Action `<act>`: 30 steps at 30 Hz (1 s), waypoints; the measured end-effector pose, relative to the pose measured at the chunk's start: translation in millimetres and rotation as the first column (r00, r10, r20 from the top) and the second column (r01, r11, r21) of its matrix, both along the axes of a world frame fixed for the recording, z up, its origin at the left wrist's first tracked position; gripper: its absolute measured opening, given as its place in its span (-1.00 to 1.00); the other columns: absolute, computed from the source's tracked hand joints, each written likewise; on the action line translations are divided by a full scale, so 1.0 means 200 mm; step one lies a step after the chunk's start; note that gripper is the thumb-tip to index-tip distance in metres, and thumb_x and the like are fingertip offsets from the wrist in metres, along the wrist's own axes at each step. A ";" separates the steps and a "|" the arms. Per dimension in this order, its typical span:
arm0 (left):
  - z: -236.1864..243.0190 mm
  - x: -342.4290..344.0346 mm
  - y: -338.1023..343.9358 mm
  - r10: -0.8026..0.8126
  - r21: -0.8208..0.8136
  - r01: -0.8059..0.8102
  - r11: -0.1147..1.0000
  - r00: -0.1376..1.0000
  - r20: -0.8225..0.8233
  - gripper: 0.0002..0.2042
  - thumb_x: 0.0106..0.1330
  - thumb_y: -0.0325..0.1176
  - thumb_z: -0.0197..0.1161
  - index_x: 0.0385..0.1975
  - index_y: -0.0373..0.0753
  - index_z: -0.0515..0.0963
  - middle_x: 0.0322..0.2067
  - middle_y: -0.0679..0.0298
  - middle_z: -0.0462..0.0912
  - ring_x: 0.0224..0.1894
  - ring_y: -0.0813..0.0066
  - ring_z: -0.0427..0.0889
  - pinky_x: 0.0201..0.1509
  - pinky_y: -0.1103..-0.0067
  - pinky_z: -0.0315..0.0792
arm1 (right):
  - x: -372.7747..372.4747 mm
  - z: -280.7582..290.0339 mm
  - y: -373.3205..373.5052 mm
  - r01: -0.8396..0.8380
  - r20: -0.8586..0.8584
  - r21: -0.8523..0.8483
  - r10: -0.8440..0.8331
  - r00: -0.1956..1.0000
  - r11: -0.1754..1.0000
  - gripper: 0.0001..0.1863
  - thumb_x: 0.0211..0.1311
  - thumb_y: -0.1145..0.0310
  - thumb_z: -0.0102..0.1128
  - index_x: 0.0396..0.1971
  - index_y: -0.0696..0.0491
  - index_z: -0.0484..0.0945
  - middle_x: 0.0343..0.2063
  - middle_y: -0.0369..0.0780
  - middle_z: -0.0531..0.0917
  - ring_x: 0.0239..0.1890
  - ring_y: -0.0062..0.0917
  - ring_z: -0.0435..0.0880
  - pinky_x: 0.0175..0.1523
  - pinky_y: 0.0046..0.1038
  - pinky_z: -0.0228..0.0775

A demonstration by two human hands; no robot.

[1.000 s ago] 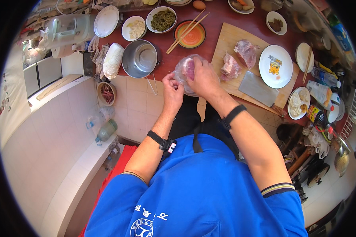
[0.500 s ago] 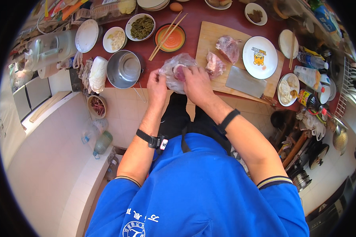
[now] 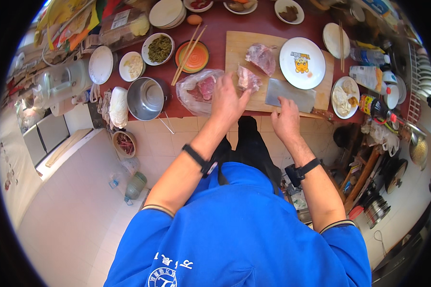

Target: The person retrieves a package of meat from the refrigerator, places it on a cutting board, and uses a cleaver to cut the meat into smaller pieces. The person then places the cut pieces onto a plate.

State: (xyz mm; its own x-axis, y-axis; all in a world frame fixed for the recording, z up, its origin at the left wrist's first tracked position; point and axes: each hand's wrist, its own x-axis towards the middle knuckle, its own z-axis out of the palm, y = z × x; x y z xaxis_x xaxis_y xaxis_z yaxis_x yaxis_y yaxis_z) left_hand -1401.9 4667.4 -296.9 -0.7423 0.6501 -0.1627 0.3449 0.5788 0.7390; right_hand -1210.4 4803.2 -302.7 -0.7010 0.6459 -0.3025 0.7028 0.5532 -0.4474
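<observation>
My left hand (image 3: 226, 99) is over the table edge between the clear plastic bag (image 3: 189, 103) and the smaller chunk of raw meat (image 3: 248, 80). Its fingers are stretched and hold nothing visible; whether a fingertip touches the bag or the meat, I cannot tell. Red meat (image 3: 205, 89) shows inside the bag. At the front of the wooden cutting board (image 3: 234, 50), my right hand (image 3: 287, 118) is open, fingers slightly bent, its fingertips by the near edge of the cleaver (image 3: 299, 95). The cleaver lies flat, handle to the right. A larger meat chunk (image 3: 262, 58) rests farther back.
A white plate (image 3: 299, 52) with a cartoon sits on the board. To the left stand a steel pot (image 3: 144, 99), a bowl of chopped greens (image 3: 150, 56) and an orange dish (image 3: 198, 63) with chopsticks across it. Plates, bottles and a bag (image 3: 366, 76) crowd the right side.
Both hands have come away from the bag's opening. My left hand has moved right toward the smaller meat chunk, and my right hand has moved right to the cleaver's near edge.
</observation>
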 end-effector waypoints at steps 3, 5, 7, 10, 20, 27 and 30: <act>-0.20 0.01 0.19 0.018 -0.070 -0.010 0.998 0.993 0.114 -0.36 0.32 -0.24 0.46 0.29 -0.48 0.41 0.11 -0.28 0.63 0.19 -0.24 0.62 0.28 0.14 0.52 | 0.18 -0.05 0.06 0.037 0.045 0.051 -0.039 0.998 0.998 -0.49 0.26 0.46 0.37 0.22 0.18 0.56 0.06 0.04 0.63 0.17 0.02 0.57 0.30 -0.04 0.45; -0.30 0.00 0.21 0.078 -0.091 -0.055 0.994 0.956 0.281 -0.35 0.32 -0.22 0.46 0.28 -0.49 0.40 0.07 -0.28 0.68 0.15 -0.25 0.68 0.23 0.15 0.57 | 0.29 -0.06 0.10 0.064 0.082 0.065 -0.069 0.994 0.996 -0.49 0.26 0.44 0.38 0.22 0.18 0.56 0.06 0.03 0.61 0.18 0.01 0.56 0.31 -0.05 0.45; -0.35 -0.02 0.20 0.111 -0.090 -0.087 0.992 0.945 0.307 -0.35 0.33 -0.22 0.46 0.29 -0.49 0.38 0.03 -0.19 0.73 0.07 -0.10 0.75 0.15 0.22 0.63 | 0.35 -0.09 0.15 0.083 0.083 0.080 -0.090 0.992 0.993 -0.49 0.27 0.44 0.38 0.22 0.18 0.56 0.06 0.04 0.61 0.19 0.01 0.56 0.31 -0.05 0.45; -0.35 -0.05 0.15 0.159 -0.082 -0.136 0.987 0.881 0.445 -0.41 0.44 -0.19 0.35 0.31 -0.46 0.39 0.04 0.05 0.75 0.06 0.23 0.76 0.10 0.36 0.66 | 0.40 -0.10 0.18 0.102 0.069 0.071 -0.107 0.992 0.992 -0.50 0.28 0.43 0.38 0.22 0.18 0.56 0.07 0.04 0.61 0.19 0.01 0.56 0.31 -0.05 0.45; -0.07 0.03 0.04 -0.136 0.018 -0.470 0.883 -0.219 0.966 -0.38 0.47 -0.07 -0.07 0.36 -0.41 0.48 -0.02 0.11 0.69 -0.07 0.32 0.68 0.02 0.43 0.64 | 0.37 -0.10 0.25 0.102 0.054 -0.055 -0.099 0.994 0.993 -0.51 0.29 0.43 0.36 0.22 0.18 0.56 0.09 0.02 0.62 0.21 -0.01 0.56 0.33 -0.06 0.46; -0.04 0.07 0.08 -0.348 0.069 -0.543 0.837 -0.431 0.833 -0.35 0.46 0.03 0.02 0.37 -0.37 0.48 0.01 0.08 0.67 -0.07 0.25 0.67 0.05 0.39 0.64 | 0.30 -0.05 0.31 0.096 0.001 -0.154 -0.097 0.995 0.983 -0.53 0.29 0.46 0.34 0.20 0.17 0.57 0.06 -0.01 0.69 0.17 -0.03 0.62 0.29 -0.07 0.49; -0.01 0.07 0.11 -0.248 0.118 -0.484 0.867 -0.215 0.945 -0.35 0.47 0.06 0.09 0.37 -0.35 0.48 0.14 0.05 0.66 0.09 0.20 0.69 0.18 0.31 0.65 | 0.24 -0.01 0.32 0.122 -0.029 -0.234 -0.133 0.991 0.965 -0.54 0.30 0.46 0.33 0.19 0.17 0.57 0.02 -0.04 0.71 0.15 -0.07 0.65 0.27 -0.08 0.51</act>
